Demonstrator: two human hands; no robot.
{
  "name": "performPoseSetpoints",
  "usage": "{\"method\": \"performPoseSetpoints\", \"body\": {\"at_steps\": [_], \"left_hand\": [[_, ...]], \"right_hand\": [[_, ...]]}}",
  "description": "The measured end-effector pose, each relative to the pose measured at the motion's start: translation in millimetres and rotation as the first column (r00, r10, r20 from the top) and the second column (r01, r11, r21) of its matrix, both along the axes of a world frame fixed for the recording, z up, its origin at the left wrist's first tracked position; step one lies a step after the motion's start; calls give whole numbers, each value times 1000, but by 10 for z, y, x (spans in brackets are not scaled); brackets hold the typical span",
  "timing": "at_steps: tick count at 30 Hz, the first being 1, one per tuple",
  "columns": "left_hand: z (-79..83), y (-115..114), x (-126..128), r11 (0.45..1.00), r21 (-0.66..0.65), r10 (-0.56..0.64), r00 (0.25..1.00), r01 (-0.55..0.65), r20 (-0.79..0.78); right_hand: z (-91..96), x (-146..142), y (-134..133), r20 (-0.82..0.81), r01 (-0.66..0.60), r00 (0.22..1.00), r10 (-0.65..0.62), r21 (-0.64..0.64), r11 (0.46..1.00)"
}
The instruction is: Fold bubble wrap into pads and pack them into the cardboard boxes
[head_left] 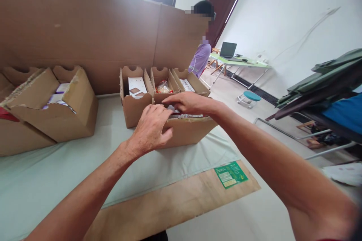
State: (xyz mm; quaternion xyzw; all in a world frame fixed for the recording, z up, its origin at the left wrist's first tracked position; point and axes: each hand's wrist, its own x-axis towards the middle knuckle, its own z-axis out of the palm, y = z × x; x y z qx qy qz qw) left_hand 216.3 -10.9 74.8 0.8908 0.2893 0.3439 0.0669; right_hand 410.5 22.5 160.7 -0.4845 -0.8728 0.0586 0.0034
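Note:
In the head view my left hand (152, 128) curls over the near left corner of the front cardboard box (188, 131), thumb apart against its outer face. Its fingertips are hidden behind the box edge. My right hand (190, 102) reaches across the same box from the right, index finger stretched out to the left and other fingers bent down toward the opening. Clear plastic-wrapped contents (189, 115) with some red show inside, under that hand. Behind stand three open boxes: one with a white carton (136, 86), one with a clear and red packet (164, 87), one with a white printed item (186, 84).
More open cardboard boxes (70, 116) stand at left on a pale green cloth (113, 180). A tall cardboard panel (98, 26) rises behind. A green printed card (231, 175) lies on the table's front edge. A person in a purple top (201, 58) is beyond, near a laptop (227, 50).

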Motion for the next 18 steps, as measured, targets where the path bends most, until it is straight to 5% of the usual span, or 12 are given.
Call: {"method": "performPoseSetpoints", "body": {"at_steps": [5,8,12,18], "left_hand": [[-183,-156,-33,995,23,87,962,-97,258],[-315,-274,-56,987,2,149,924,-160,352],[-429,-360,-22,978,-17,195,898,-206,395],[-514,-400,70,964,-153,265,859,-220,437]], "right_hand": [[55,426,-573,-273,242,949,-155,325,914],[-18,615,-926,-453,371,872,-184,367,853],[-62,591,-1036,-492,333,855,-165,277,901],[39,237,-619,-249,74,964,-88,-66,995]]}}
